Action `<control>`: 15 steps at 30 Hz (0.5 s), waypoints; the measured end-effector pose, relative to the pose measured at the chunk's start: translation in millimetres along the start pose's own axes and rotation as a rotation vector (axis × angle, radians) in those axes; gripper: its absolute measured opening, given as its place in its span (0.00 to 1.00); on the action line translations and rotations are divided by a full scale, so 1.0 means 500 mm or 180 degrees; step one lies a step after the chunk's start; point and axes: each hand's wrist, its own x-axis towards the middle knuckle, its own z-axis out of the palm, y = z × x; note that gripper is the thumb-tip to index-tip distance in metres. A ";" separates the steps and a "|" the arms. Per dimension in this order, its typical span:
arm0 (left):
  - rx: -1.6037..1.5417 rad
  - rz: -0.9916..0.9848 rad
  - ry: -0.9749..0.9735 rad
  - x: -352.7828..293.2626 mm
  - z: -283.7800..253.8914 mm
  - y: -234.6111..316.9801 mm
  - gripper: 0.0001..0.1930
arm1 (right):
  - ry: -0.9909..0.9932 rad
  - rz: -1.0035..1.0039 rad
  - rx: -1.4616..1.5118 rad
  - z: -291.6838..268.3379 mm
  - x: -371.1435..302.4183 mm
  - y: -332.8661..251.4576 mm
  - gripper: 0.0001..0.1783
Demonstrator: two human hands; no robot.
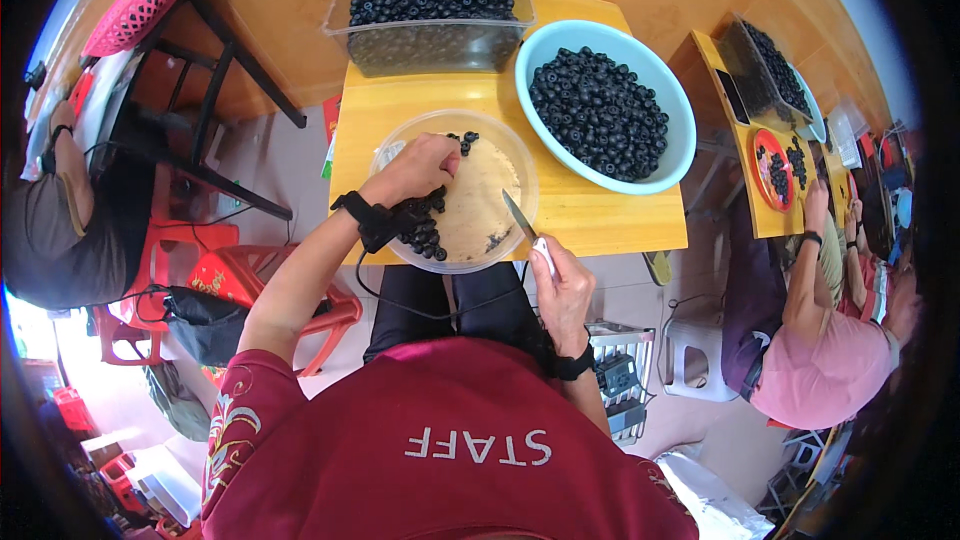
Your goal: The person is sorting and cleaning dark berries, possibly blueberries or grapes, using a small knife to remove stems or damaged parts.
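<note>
My right hand (562,285) grips a small knife (518,214) by its white handle, the blade pointing up and left over the rim of a round clear plastic tray (515,245). Over the left part of that tray is my left hand (425,165), its fingers curled inward; what they hold, if anything, is hidden. Small black round pieces (425,240) with hollow centres lie under my left wrist, and a few more (466,140) sit just beyond the fingers. Dark crumbs (495,240) are scattered on the tray's bottom near the knife.
The tray stands on a yellow wooden table (600,225). Behind it, a clear rectangular bin (430,48) and a light blue basin (680,130) hold many black pieces. People sit working at both sides. A red stool (340,315) stands left, a metal rack (625,340) lower right.
</note>
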 end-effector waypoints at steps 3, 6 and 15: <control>-0.1239 -0.0148 0.0203 -0.034 -0.004 -0.011 0.06 | -0.0050 -0.0003 0.0010 0.005 0.008 -0.012 0.14; -0.3209 -0.0749 0.0021 -0.079 -0.031 0.037 0.07 | -0.0075 0.0017 0.0237 0.010 0.017 -0.021 0.14; -0.5783 -0.0451 0.0229 -0.186 0.058 0.038 0.11 | -0.0370 -0.0432 0.0246 0.037 0.044 -0.089 0.15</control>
